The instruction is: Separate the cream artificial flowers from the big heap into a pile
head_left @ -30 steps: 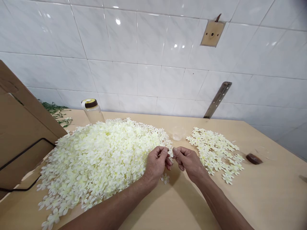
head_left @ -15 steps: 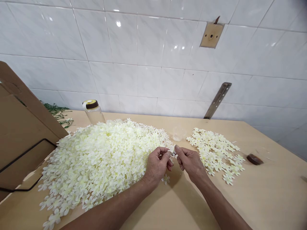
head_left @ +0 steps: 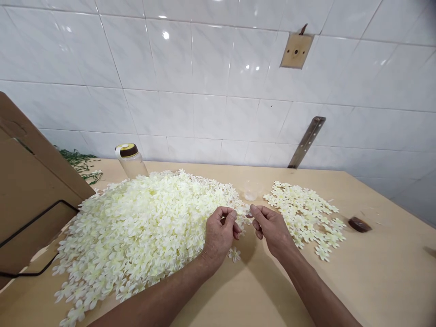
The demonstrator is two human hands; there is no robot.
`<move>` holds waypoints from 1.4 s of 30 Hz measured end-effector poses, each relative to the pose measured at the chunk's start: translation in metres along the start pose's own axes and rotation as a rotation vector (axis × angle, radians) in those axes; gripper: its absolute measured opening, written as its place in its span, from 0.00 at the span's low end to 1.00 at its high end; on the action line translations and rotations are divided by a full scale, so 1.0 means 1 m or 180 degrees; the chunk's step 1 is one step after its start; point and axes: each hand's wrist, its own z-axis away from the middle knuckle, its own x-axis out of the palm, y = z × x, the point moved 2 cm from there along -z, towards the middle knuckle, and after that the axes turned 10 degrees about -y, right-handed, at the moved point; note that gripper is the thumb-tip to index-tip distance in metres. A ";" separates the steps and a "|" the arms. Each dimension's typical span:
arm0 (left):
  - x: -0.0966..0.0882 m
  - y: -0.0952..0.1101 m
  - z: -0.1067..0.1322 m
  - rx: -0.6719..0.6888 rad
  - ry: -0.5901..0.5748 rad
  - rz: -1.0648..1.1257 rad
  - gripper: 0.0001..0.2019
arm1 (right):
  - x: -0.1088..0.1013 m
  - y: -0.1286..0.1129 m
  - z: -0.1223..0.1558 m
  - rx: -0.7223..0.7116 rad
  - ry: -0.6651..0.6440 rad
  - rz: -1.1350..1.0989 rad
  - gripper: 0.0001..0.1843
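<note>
My left hand (head_left: pixel 220 231) is at the right edge of a large heap of pale yellow-white artificial flowers (head_left: pixel 146 227). Its thumb and forefinger are pinched together; whatever lies between them is too small to make out. Close beside it, my right hand (head_left: pixel 272 228) pinches a white artificial flower (head_left: pixel 247 215) at its fingertips, partly covered by the fingers. A single loose flower (head_left: pixel 234 254) lies on the table just below my left hand. To the right of my right hand spreads a smaller, flatter group of flowers (head_left: pixel 303 211).
A clear bottle (head_left: pixel 133 164) with a brown and yellow lid stands behind the heap. At left are a cardboard box (head_left: pixel 30 181), a black metal frame (head_left: pixel 37 212) and green stems (head_left: pixel 80 161). A small clear plastic piece (head_left: pixel 251 193) and a brown object (head_left: pixel 359 224) rest on the table.
My hands have drawn slightly apart; the fingertips that met around the flower now have a small gap between them. The whole view has shifted a little.
</note>
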 end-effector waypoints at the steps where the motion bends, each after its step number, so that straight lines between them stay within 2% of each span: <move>1: 0.000 0.001 0.000 0.0026 0.0015 0.0015 0.13 | 0.000 0.000 0.000 0.0008 -0.0008 -0.0068 0.25; 8: -0.001 0.009 0.001 0.0147 0.0079 0.0082 0.13 | 0.000 0.001 0.001 0.0051 -0.0031 -0.0092 0.27; 13: -0.002 0.008 0.001 0.0114 0.0105 0.0032 0.13 | 0.009 -0.001 0.008 0.0126 -0.0605 0.0223 0.27; 18: -0.003 0.002 0.002 -0.0025 0.0019 -0.0184 0.13 | 0.013 -0.006 0.011 0.0052 -0.0712 -0.0066 0.28; 23: 0.000 0.001 0.003 -0.0123 -0.0015 -0.0227 0.12 | 0.011 -0.008 0.009 -0.0045 -0.0572 0.0188 0.24; 35: 0.002 -0.004 0.000 -0.0216 -0.0133 0.0097 0.16 | 0.009 -0.004 0.008 -0.0078 -0.0494 0.0175 0.27; 42: 0.003 -0.003 0.001 -0.0316 -0.0254 0.0134 0.17 | 0.011 -0.007 0.010 -0.0168 -0.0405 0.0432 0.28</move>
